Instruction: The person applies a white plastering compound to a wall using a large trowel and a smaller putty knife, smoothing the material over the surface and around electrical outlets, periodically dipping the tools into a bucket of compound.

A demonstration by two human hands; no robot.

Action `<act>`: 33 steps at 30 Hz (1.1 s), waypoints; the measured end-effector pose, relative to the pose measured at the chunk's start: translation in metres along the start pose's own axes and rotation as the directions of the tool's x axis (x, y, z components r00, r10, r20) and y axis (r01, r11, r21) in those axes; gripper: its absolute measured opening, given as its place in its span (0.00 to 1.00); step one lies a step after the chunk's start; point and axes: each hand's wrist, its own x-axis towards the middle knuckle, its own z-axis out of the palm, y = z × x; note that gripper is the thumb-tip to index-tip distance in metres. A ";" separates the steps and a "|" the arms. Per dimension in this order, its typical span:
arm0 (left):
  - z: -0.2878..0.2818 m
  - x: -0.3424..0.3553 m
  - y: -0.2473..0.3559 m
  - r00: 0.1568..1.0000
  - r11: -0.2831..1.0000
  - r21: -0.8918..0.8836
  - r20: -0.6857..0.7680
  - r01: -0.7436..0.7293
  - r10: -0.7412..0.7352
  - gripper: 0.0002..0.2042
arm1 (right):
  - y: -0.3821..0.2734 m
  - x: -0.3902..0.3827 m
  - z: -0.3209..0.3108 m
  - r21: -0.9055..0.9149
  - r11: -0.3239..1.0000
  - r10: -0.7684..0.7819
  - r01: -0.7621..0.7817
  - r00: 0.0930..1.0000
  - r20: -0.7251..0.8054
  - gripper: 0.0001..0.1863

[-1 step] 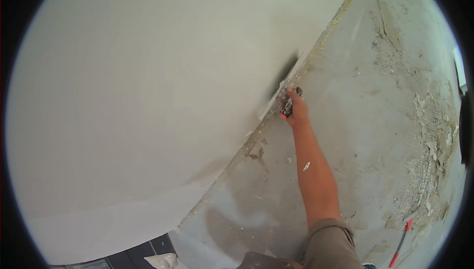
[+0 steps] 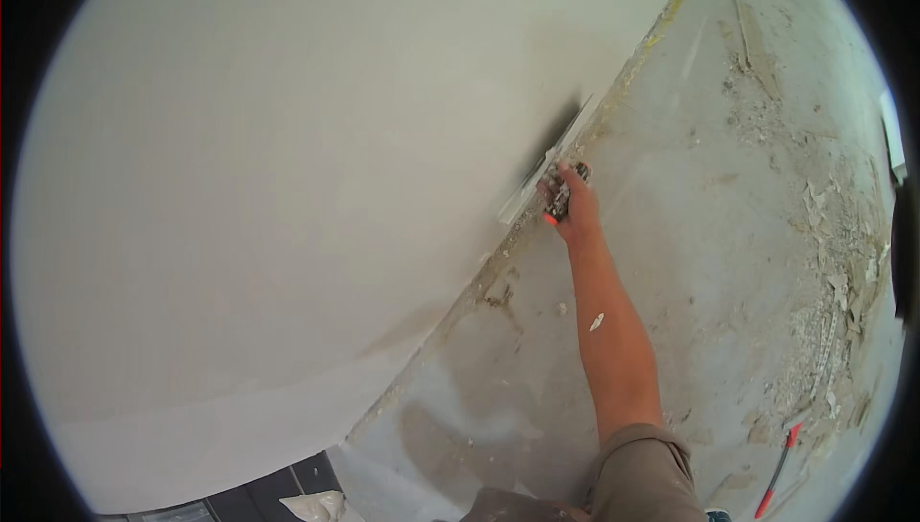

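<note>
My right hand (image 2: 575, 206) reaches forward and is closed round the handle of a plastering trowel (image 2: 522, 204). The handle is dark, smeared with plaster, and has an orange end. Its long, thin blade lies along the foot of the white wall (image 2: 287, 186), just above the floor joint, and a dark shadow falls beside it. A fleck of plaster sticks to my right forearm. My left hand is out of view. At the lower edge, a pale lump of wet-looking plaster (image 2: 314, 507) shows; what carries it is cut off.
The grey floor (image 2: 690, 263) is stained and dusty. Debris and flakes (image 2: 834, 301) lie along its right side. A scraper-like tool with a red and grey handle (image 2: 780, 472) rests at the lower right. Dark panels (image 2: 273, 495) border the wall at the lower left.
My right hand and the trowel have shifted very slightly up along the wall's foot. Everything else stays as it was.
</note>
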 end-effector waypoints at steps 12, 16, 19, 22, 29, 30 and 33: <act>-0.006 0.021 -0.024 0.992 0.993 -0.099 0.101 -0.072 0.082 0.10 | -0.018 -0.128 0.166 -0.363 0.815 -0.287 0.451 0.859 0.424 0.20; -0.012 0.030 -0.016 0.987 0.984 -0.150 0.110 -0.099 0.116 0.12 | 0.043 -0.222 0.220 -0.570 0.402 -0.302 0.717 0.691 0.657 0.17; -0.011 0.018 0.017 0.980 0.981 -0.161 0.154 -0.104 0.129 0.13 | 0.097 -0.268 0.206 -0.417 0.179 -0.149 0.891 0.443 0.884 0.19; -0.014 0.016 0.009 0.971 0.947 -0.280 0.125 -0.161 0.202 0.14 | 0.105 -0.301 0.172 -0.443 0.265 0.184 0.856 0.406 0.895 0.19; -0.019 0.013 -0.033 0.952 0.915 -0.394 0.234 -0.092 0.197 0.14 | 0.050 -0.306 0.125 -0.698 0.693 0.505 0.180 0.570 0.649 0.12; -0.018 0.020 -0.042 0.904 0.842 -0.536 0.387 0.062 0.180 0.16 | 0.046 -0.307 0.125 -0.701 0.691 0.508 0.174 0.572 0.644 0.12; -0.001 0.020 -0.031 0.794 0.805 -0.553 0.579 0.214 0.187 0.21 | 0.031 -0.305 0.125 -0.632 0.772 0.614 -0.071 0.339 0.713 0.14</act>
